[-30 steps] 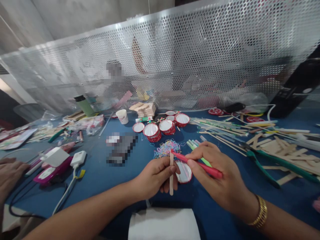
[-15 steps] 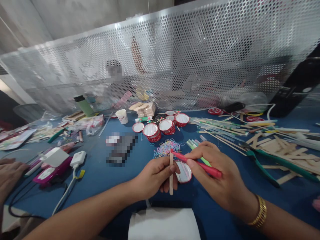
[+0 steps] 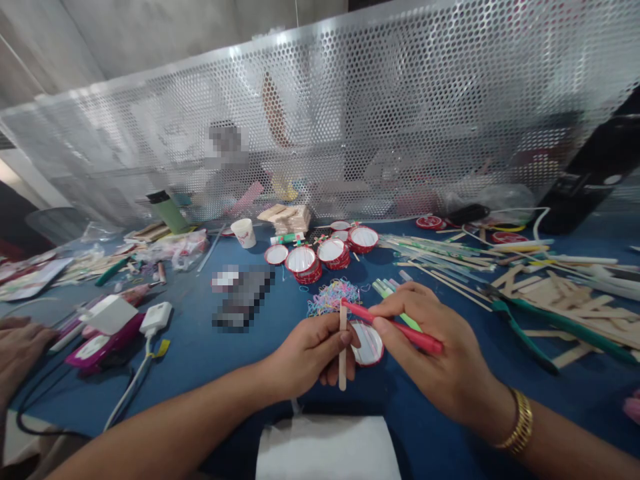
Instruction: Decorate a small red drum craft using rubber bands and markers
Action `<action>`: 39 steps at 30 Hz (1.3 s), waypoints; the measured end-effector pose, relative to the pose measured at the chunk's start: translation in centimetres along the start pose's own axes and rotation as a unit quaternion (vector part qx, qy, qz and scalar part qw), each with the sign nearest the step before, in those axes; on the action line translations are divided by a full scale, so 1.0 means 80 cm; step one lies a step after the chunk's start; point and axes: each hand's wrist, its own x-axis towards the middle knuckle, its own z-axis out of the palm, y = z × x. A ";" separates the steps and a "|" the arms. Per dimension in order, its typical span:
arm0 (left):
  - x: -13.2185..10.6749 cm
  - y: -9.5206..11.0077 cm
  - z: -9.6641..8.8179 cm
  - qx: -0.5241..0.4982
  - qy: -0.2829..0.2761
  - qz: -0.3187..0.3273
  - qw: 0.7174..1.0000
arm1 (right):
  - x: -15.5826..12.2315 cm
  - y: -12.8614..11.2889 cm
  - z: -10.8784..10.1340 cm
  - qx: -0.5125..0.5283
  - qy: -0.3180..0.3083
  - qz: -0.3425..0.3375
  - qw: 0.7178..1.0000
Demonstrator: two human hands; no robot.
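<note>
My left hand (image 3: 313, 350) pinches a wooden craft stick (image 3: 343, 370) upright between thumb and fingers. In my right hand (image 3: 440, 353) is a red marker (image 3: 410, 335), its tip touching or nearly touching the stick's upper end. Just behind the hands lies a heap of small coloured rubber bands (image 3: 334, 295). A round red-rimmed piece with a white top (image 3: 369, 343) rests between my two hands, partly hidden by the left fingers. Green-tipped markers (image 3: 385, 290) lie beyond my right hand. Several small red toy drums (image 3: 303, 265) stand farther back.
Green-handled pliers (image 3: 530, 333) and loose craft sticks (image 3: 560, 293) lie to the right. A paper cup (image 3: 244, 233) stands near the perforated metal screen (image 3: 400, 120). White adapters (image 3: 156, 318) with cables are at left, beside another person's hand (image 3: 23, 347). A white roll (image 3: 327, 450) is in front.
Almost nothing differs. Both hands keep their hold, and the marker tip stays at the top of the stick with only a very slight shift.
</note>
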 end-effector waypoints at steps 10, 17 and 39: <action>0.000 0.004 0.002 -0.002 0.003 0.000 1.000 | 0.000 0.000 -0.001 -0.008 -0.003 0.001 1.000; 0.000 0.002 0.002 0.000 0.002 0.000 1.000 | 0.000 0.000 -0.001 -0.006 0.003 -0.004 1.000; 0.000 0.003 0.001 0.005 0.005 0.001 1.000 | 0.000 0.002 -0.002 -0.008 0.005 0.006 1.000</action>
